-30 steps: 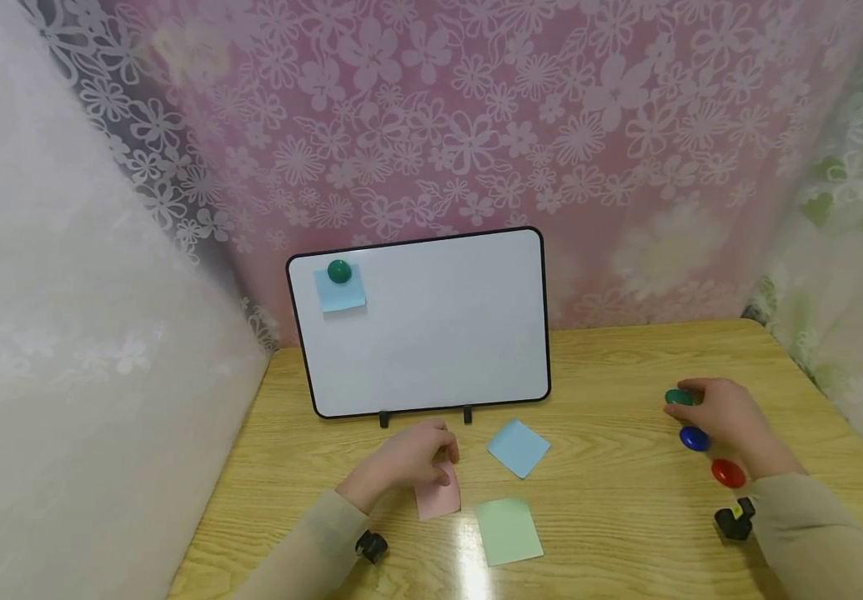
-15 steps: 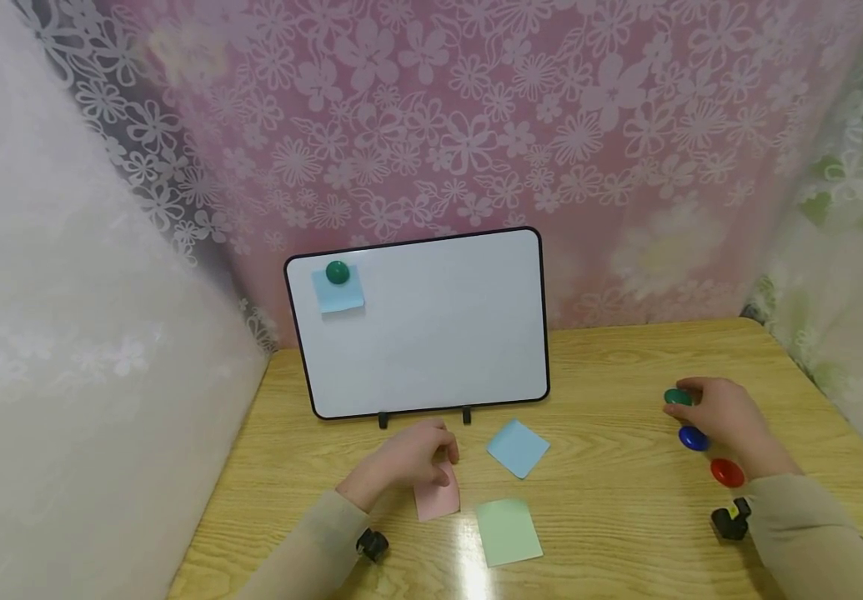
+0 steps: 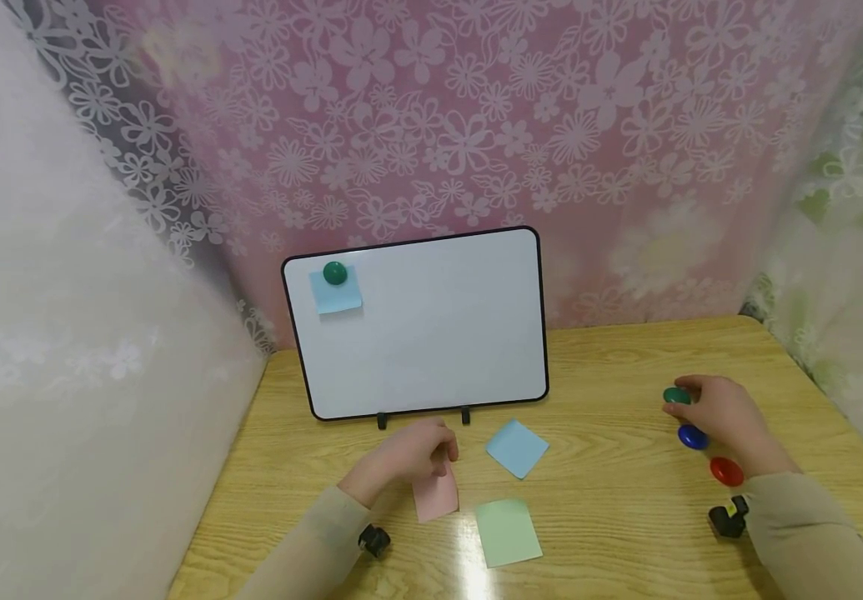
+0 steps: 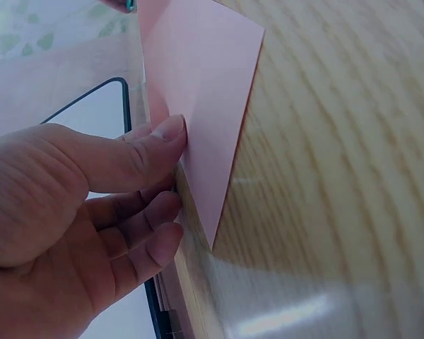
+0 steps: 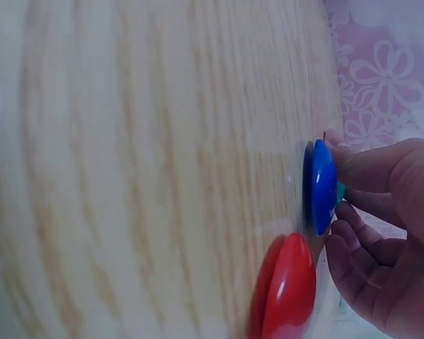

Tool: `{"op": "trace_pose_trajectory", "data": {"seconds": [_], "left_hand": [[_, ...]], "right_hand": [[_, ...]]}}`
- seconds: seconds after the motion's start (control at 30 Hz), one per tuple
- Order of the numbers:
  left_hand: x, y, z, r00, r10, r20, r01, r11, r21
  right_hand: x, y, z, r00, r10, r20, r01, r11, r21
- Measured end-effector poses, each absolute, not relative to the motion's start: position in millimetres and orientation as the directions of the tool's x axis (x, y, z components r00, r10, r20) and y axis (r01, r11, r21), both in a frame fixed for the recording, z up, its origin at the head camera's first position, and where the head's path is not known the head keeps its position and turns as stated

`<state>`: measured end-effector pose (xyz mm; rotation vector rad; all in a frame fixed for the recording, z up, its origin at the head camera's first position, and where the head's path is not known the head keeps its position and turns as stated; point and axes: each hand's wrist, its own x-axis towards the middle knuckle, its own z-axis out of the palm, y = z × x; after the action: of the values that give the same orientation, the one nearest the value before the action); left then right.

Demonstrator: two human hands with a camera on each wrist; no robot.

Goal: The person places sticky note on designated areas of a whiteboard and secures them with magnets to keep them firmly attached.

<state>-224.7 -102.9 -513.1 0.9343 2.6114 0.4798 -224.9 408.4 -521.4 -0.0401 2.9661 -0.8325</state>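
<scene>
My left hand (image 3: 414, 450) pinches the far edge of a pink sticky note (image 3: 434, 498) between thumb and forefinger. In the left wrist view the thumb lies over the pink note (image 4: 208, 92), while the forefinger is mostly hidden. Over on the right, my right hand (image 3: 724, 412) holds a round green magnet (image 3: 676, 397) between thumb and fingers at the table. From the right wrist that green magnet (image 5: 340, 191) is nearly covered by a blue magnet (image 5: 324, 187). The blue magnet (image 3: 693, 437) and a red magnet (image 3: 727, 472) lie just nearer than the green one.
A whiteboard (image 3: 423, 333) stands on small black feet at the back, bearing a blue note (image 3: 337, 298) under another green magnet (image 3: 335, 272). A second blue note (image 3: 517, 448) and a green note (image 3: 509, 533) lie on the wooden table (image 3: 604, 500). Patterned curtains surround it.
The head view has drifted very slightly. Both hands stay almost where they were, the left on the pink note and the right on the green magnet.
</scene>
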Motion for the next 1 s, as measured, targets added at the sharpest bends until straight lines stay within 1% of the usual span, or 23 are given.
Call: {"op": "trace_pose_trajectory", "data": {"seconds": [0.27, 0.53, 0.8, 1.0], "left_hand": [[-227, -103, -514, -0.725, 0.665, -0.177, 0.577, 0.728, 0.371], [-226, -104, -512, -0.733, 0.659, -0.166, 0.561, 0.724, 0.402], [-228, -111, -512, -0.733, 0.673, -0.1, 0.544, 0.667, 0.509], [-227, -116, -512, -0.737, 0.671, -0.082, 0.507, 0.629, 0.589]], "right_hand": [[-225, 407, -521, -0.998, -0.032, -0.048, -0.003, 0.856, -0.517], [-227, 404, -520, -0.997, -0.022, -0.067, 0.017, 0.851, -0.526], [-226, 406, -524, -0.998, -0.019, -0.059, 0.015, 0.848, -0.529], [-224, 407, -524, -0.998, -0.011, -0.058, 0.021, 0.844, -0.537]]}}
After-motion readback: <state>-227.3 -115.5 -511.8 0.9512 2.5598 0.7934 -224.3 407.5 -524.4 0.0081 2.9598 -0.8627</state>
